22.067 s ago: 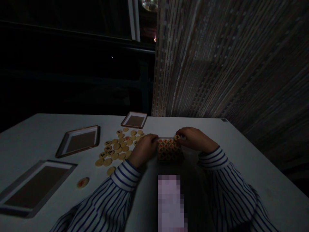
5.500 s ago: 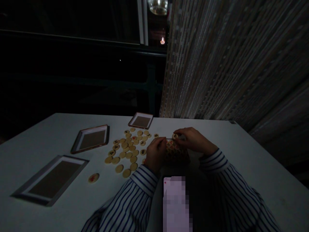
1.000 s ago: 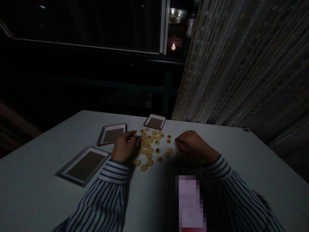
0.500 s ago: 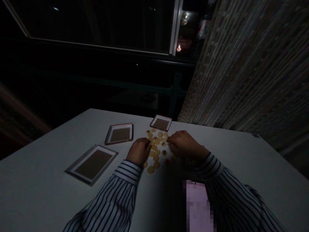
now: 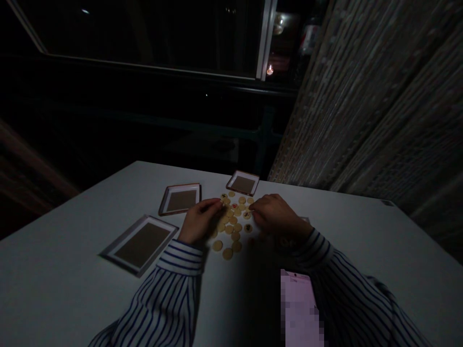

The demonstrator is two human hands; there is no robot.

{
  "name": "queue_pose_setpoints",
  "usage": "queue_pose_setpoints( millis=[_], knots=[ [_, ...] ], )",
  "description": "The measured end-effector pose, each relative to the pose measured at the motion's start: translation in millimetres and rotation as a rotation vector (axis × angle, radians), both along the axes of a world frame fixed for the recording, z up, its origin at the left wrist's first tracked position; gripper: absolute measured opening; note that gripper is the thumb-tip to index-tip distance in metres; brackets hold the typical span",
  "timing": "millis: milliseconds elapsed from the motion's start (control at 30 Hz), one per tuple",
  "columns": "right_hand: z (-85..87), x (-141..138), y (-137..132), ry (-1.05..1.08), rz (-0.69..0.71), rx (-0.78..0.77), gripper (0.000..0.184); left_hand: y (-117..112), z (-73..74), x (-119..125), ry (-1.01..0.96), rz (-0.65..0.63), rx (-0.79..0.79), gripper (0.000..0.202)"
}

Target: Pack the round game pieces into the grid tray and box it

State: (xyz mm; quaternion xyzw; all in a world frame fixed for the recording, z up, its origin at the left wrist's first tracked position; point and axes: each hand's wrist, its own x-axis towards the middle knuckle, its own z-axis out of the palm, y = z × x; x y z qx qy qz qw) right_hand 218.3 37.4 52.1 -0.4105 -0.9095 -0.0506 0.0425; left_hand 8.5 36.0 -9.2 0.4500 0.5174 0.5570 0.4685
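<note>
Several round, pale wooden Chinese chess pieces [image 5: 229, 229] lie in a loose cluster on the white table. A few show dark or red characters, such as the dark-marked piece [image 5: 248, 228]; others are plain side up. My left hand [image 5: 198, 221] is at the cluster's left edge, thumb and index finger brought together near the upper pieces. What sits between those fingertips is too dark to make out. On the right side, my right hand [image 5: 277, 215] is curled with its fingertips pinched at a piece by the cluster's edge. Its palm and some pieces beneath are in shadow.
Three shallow trays stand beyond and left of the pieces: a near-left tray [image 5: 170, 224], a middle tray [image 5: 201, 193] and a far tray [image 5: 258, 182]. A lit phone [image 5: 302, 308] lies near my right forearm. A string curtain [image 5: 325, 120] hangs at the right.
My left hand has drawn back to the left and slightly up from the pieces, uncovering some at the cluster's left side. My right hand has stayed nearly in place.
</note>
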Motion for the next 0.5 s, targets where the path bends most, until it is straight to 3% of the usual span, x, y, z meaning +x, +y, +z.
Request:
queue_pose_setpoints(
  millis=[67,167,500],
  knots=[
    [0.5,-2,-1,0.030,-0.005,0.004,0.024,-2,4.6,0,-0.213,0.023,-0.050,0.029],
    [1.1,-5,-1,0.074,-0.009,0.018,0.027,-5,9.3,0,-0.372,-0.001,-0.129,0.018],
    [2.0,-26,0,0.115,0.024,0.028,0.026,-11,15.8,5,-0.460,-0.045,-0.218,0.014]
  ],
)
